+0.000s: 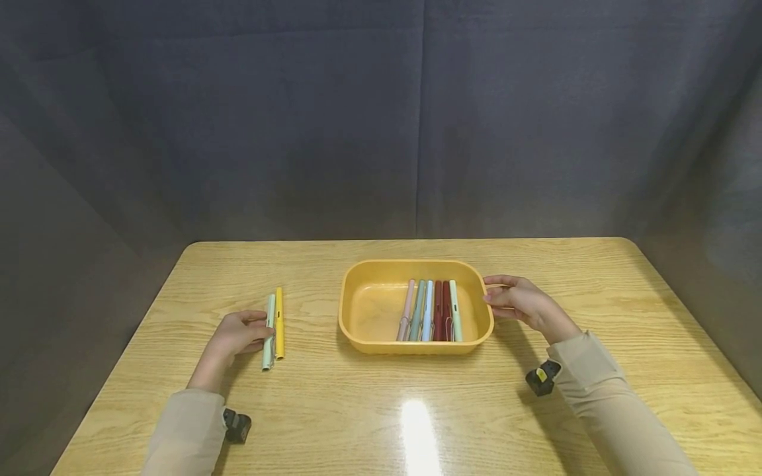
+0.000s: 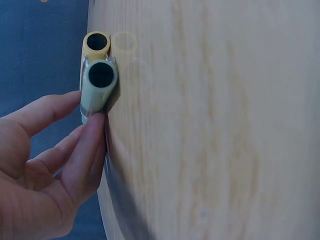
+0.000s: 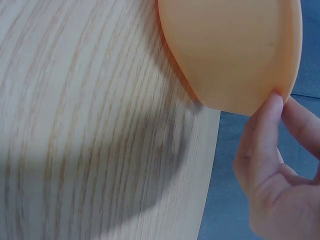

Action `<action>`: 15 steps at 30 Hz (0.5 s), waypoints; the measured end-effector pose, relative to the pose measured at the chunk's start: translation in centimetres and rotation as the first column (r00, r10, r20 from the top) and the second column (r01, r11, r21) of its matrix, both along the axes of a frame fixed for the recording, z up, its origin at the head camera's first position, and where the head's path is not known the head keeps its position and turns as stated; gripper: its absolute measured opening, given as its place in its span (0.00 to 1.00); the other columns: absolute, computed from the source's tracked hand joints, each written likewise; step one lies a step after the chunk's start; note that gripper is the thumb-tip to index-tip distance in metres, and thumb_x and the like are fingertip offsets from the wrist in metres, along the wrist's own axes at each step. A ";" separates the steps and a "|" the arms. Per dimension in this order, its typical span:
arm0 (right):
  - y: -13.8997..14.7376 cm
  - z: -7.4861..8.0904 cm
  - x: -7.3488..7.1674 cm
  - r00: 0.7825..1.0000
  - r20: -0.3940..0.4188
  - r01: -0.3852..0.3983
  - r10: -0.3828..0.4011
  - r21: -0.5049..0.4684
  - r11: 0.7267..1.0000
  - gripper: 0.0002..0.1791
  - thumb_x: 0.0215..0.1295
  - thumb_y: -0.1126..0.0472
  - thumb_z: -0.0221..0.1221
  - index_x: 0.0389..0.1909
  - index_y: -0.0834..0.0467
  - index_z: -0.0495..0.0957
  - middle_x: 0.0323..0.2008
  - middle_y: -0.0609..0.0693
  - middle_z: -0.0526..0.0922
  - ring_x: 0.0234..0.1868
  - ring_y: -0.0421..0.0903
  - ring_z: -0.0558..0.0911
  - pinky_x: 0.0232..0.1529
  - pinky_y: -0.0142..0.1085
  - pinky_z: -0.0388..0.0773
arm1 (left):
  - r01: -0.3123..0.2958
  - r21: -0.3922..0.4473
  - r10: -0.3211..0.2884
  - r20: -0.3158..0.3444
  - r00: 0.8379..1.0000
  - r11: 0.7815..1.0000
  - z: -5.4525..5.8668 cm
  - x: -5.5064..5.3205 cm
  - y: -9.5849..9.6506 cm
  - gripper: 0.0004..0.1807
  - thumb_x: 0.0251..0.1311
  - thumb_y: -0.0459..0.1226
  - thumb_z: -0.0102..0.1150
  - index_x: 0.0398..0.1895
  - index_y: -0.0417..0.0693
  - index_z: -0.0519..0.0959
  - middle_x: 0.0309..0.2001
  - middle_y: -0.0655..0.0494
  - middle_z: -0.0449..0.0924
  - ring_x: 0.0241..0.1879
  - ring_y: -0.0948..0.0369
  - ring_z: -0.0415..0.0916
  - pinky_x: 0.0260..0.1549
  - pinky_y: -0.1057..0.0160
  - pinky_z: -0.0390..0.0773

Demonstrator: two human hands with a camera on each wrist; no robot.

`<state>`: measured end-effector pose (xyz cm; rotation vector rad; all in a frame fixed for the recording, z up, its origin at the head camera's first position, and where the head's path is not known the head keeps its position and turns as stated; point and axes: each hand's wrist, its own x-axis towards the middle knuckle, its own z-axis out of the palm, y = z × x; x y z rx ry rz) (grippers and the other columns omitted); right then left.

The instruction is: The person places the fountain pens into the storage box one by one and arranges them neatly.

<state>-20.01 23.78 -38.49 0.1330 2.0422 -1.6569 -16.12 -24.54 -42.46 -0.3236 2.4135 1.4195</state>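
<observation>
My left hand (image 1: pixel 240 332) pinches a pale green pen (image 1: pixel 269 330) with a wire clip between thumb and fingers. Right beside it lies a yellow pen (image 1: pixel 280 324). In the left wrist view both pens show round dark ends, the pale green pen (image 2: pixel 101 82) in front of the yellow pen (image 2: pixel 96 42). My right hand (image 1: pixel 524 301) grips the right rim of a yellow plastic bin (image 1: pixel 417 348). In the right wrist view, one digit presses the outer wall of the bin (image 3: pixel 230 55) just under the rim.
Inside the bin's right half several pens lie side by side: a pink pen (image 1: pixel 407 311), a grey-green pen (image 1: pixel 418 311), a light blue pen (image 1: pixel 427 311), two dark red pens (image 1: pixel 438 311) and a pale green pen (image 1: pixel 455 311). Dark curtains (image 1: pixel 381 132) surround the wooden table (image 1: pixel 333 410).
</observation>
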 end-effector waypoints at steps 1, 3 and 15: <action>0.0 0.0 0.0 1.000 0.000 0.001 -0.001 0.001 1.000 0.33 0.67 0.69 0.52 0.69 0.71 0.51 0.35 0.41 0.77 0.34 0.32 0.81 0.41 0.24 0.83 | 0.000 -0.002 0.000 -0.003 1.000 1.000 0.0 0.0 0.0 0.32 0.60 0.30 0.57 0.65 0.24 0.60 0.61 0.26 0.67 0.52 0.43 0.78 0.50 0.53 0.83; 0.1 0.0 0.0 1.000 0.002 0.001 -0.001 0.003 1.000 0.33 0.67 0.69 0.52 0.69 0.71 0.51 0.35 0.41 0.77 0.34 0.32 0.81 0.41 0.24 0.83 | -0.002 -0.008 0.002 -0.008 1.000 1.000 0.0 0.0 0.1 0.31 0.60 0.30 0.57 0.65 0.24 0.60 0.60 0.26 0.68 0.51 0.44 0.79 0.49 0.53 0.83; 0.0 0.0 -0.1 1.000 0.005 0.002 -0.001 -0.020 1.000 0.33 0.67 0.69 0.52 0.69 0.72 0.51 0.32 0.40 0.78 0.34 0.32 0.81 0.41 0.25 0.84 | -0.023 -0.005 0.023 0.000 1.000 1.000 -0.1 -0.1 -0.1 0.31 0.59 0.28 0.57 0.65 0.25 0.61 0.60 0.27 0.68 0.46 0.51 0.80 0.45 0.57 0.85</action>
